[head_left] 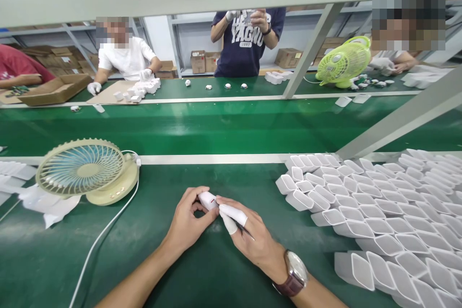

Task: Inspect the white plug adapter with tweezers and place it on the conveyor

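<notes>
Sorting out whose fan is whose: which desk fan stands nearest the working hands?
The cream fan with pale blue blades, left of the left hand; the lime green fan stands far across the belt.

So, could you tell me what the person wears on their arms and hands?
No sleeves show. The right hand has two white finger cots and a silver watch on a brown strap; the left hand wears nothing.

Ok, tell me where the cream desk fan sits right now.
Head view: the cream desk fan stands on the green bench at near left, left of the left hand, beside white paper scraps.
</notes>
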Tool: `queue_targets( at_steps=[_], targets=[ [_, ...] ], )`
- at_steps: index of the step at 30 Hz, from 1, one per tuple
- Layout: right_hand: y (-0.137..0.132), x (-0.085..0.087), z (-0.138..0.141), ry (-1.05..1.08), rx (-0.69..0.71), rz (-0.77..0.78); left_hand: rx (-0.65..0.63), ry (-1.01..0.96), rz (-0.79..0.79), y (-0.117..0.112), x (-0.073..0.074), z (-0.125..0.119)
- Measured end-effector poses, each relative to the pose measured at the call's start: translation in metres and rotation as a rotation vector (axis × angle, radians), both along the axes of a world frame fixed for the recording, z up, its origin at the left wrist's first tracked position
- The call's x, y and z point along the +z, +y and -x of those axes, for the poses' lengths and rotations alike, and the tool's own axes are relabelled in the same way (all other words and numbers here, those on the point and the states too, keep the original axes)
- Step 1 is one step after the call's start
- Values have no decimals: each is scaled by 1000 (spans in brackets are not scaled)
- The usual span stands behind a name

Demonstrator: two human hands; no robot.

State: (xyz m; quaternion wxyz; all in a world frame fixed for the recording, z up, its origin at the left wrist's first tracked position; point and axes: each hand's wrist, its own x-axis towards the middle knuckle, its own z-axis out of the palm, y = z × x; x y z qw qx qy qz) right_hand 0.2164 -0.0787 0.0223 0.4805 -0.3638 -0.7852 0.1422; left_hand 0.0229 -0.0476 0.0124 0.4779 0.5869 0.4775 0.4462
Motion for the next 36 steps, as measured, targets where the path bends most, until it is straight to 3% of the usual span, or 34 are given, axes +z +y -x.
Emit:
queue_targets(
  at_steps=[5, 12, 18, 27, 32, 36],
  targets=[
    [-3, 0, 1, -31, 48, -25, 46, -10, -29, 0, -2, 1],
    [0, 2, 2, 71, 3, -9, 18, -178, 210, 2, -2, 2],
    [10, -3, -10, -86, -58, -17, 7, -172, 245, 4, 0, 2],
    [25, -22, -22, -580, -152, 58, -60, 132, -166, 8, -6, 12],
    [25, -17, -20, -669, -185, 16, -136, 303, -401, 11, -1, 15],
    [24, -13, -18, -646, -208, -26, -108, 393, -397, 15, -1, 22]
  ],
)
